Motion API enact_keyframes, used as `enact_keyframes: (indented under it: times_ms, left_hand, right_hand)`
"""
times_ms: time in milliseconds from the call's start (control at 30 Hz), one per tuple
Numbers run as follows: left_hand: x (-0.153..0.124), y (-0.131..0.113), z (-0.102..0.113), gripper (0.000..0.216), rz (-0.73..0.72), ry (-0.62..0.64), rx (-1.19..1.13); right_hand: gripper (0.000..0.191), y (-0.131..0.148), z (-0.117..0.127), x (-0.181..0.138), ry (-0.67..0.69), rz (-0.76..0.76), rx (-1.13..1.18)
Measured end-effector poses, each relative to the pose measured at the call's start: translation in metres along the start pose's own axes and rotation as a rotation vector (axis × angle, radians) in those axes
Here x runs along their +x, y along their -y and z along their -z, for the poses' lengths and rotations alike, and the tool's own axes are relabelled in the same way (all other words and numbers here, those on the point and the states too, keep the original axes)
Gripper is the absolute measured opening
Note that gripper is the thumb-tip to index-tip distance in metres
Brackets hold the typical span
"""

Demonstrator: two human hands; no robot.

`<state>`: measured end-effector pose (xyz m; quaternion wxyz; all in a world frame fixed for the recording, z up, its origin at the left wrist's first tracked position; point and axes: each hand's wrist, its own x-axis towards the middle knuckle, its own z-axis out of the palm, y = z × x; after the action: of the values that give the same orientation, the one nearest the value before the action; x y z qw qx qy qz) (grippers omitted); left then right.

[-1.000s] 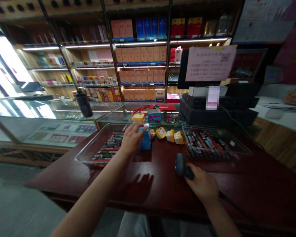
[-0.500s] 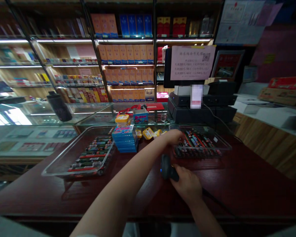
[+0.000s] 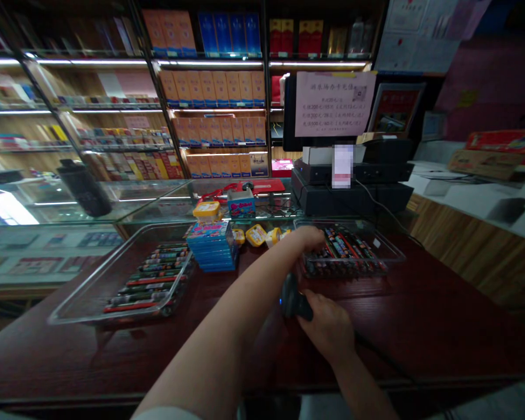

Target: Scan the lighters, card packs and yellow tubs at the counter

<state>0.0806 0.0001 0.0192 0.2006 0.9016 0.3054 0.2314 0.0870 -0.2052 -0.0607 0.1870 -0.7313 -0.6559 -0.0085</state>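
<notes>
Steady the black handheld scanner your right hand grips; left hand, by the clear plastic tray: can't tell its grasp.

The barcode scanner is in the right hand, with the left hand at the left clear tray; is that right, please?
No: the head view shows the left hand at the right clear tray; the barcode scanner is in the right hand.

Black scanner, blue boxes, maroon table
</notes>
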Motion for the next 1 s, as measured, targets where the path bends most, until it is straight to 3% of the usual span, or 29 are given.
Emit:
enact_keyframes:
  times_ms: [67, 133, 200, 300, 400, 533, 733, 867, 1000]
  left_hand:
    - [-0.006, -0.003, 0.016, 0.012, -0.130, 0.097, 0.116]
    - [-0.016, -0.005, 0.034, 0.016, -0.259, 0.116, 0.230]
    - [-0.029, -0.005, 0.048, 0.019, -0.273, -0.034, 0.214]
    - [-0.060, 0.000, 0.058, 0.018, -0.132, -0.403, -0.106]
    - [-0.102, 0.009, 0.052, 0.024, 0.060, -0.644, -0.530]
    - [-0.163, 0.026, 0.032, 0.035, 0.283, -0.741, -0.886]
    - [-0.219, 0.053, 0.005, 0.028, 0.335, -0.829, -0.856]
    - [-0.224, 0.063, -0.003, 0.024, 0.360, -0.847, -0.797]
    - [-0.222, 0.072, -0.010, 0.024, 0.456, -0.909, -0.733]
  right_hand:
    - [0.029, -0.001, -0.001, 0.000, -0.017, 0.007, -0.003]
    - [0.028, -0.001, -0.002, 0.000, -0.020, 0.015, -0.005]
    - [0.029, -0.002, -0.003, -0.001, -0.007, 0.013, -0.004]
    - [0.032, -0.003, -0.003, -0.001, 0.004, 0.023, 0.009]
    - [0.034, -0.004, -0.002, -0.002, -0.001, 0.039, 0.040]
    - [0.036, -0.004, -0.001, -0.005, 0.008, 0.043, 0.060]
    - [0.035, -0.003, -0.002, -0.010, -0.005, 0.067, 0.069]
    - [0.038, -0.001, 0.005, -0.011, -0.006, 0.021, 0.185]
    - [0.041, 0.008, 0.016, -0.013, 0.021, -0.067, 0.559]
